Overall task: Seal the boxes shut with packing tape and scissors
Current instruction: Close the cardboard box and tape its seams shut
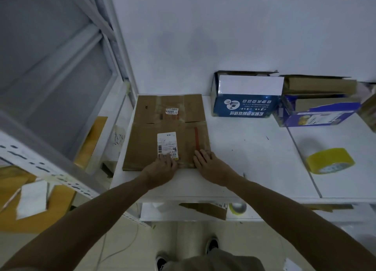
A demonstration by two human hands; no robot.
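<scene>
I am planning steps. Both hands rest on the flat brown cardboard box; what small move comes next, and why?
Probably lift the flattened brown cardboard box open: it lies flat on the white table, left hand and right hand rest at its near edge, and the yellow tape roll lies apart.

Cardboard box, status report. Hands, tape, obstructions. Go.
Left hand, right hand flat on cardboard box, near edge. Tape roll on table, right side, untouched. Nothing else on box.

A sticker (171, 111) on the cardboard box (146, 140) reads "0504"
</scene>
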